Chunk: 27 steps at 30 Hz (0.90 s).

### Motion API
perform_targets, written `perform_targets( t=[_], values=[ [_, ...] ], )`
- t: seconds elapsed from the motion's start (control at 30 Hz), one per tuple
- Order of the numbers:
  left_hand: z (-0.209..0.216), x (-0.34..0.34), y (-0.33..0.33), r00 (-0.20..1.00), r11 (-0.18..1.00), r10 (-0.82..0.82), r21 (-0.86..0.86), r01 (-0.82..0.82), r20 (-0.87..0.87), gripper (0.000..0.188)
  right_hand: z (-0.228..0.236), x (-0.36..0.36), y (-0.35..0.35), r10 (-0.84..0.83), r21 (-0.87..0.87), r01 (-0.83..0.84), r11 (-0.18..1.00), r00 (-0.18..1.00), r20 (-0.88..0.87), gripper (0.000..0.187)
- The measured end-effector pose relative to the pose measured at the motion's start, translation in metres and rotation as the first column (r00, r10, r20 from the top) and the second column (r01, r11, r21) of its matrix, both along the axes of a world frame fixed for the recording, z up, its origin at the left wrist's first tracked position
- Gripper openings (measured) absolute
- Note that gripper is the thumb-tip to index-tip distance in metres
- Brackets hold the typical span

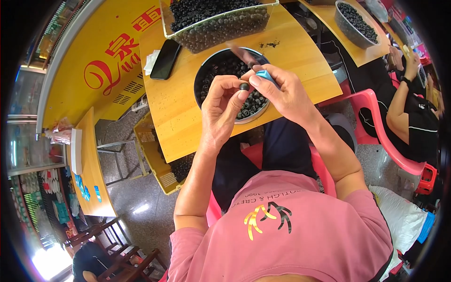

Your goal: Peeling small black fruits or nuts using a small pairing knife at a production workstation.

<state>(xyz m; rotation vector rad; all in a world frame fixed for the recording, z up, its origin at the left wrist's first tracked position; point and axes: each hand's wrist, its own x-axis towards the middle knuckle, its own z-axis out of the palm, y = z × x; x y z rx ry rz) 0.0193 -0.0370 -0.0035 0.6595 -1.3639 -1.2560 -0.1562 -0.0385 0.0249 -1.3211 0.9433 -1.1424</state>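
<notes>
Between thumb and fingertips, my left hand [223, 103] pinches a small dark round fruit [244, 87]. My right hand [284, 89] is closed around the blue handle of a knife [264, 75], its blade blurred and pointing up and away over the bowl. Both hands meet above the near part of a round metal bowl [253, 118]. Inside are many dark round fruits, and several near the front show pale rings. Beyond the bowl, a clear plastic bin [216, 35] is heaped with more dark fruits.
The wooden table [176, 129] carries a black phone [165, 59] on white tissue at its left. A yellow crate [155, 162] of dark fruits sits below. On the right are a pink chair [376, 122], a seated person [408, 113] and another filled bowl [357, 26].
</notes>
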Motion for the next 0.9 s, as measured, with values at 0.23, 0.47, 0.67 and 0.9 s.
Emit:
perform_targets(
  t=[0.23, 0.47, 0.67, 0.9],
  values=[
    [0.006, 0.001, 0.006, 0.999, 0.987, 0.023, 0.161, -0.018, -0.027, 0.019, 0.004, -0.009, 0.004, -0.342, -0.675, -0.105, 0.730, 0.800, -0.494, 0.021],
    [0.005, 0.001, 0.007, 0.998, 0.981, 0.021, 0.192, -0.010, -0.054, 0.018, 0.002, -0.012, 0.003, -0.426, -0.721, -0.128, 0.681, 0.731, -0.532, 0.025],
    [0.006, 0.000, 0.007, 0.995, 0.976, 0.060, 0.213, -0.041, -0.084, 0.016, 0.003, -0.009, 0.002, -0.438, -0.732, -0.121, 0.671, 0.731, -0.523, 0.024],
    [0.006, 0.006, 0.011, 0.978, 0.966, 0.025, 0.258, 0.030, -0.206, 0.019, -0.007, -0.004, 0.000, -0.547, -0.753, -0.055, 0.655, 0.653, -0.524, 0.025]
  ],
)
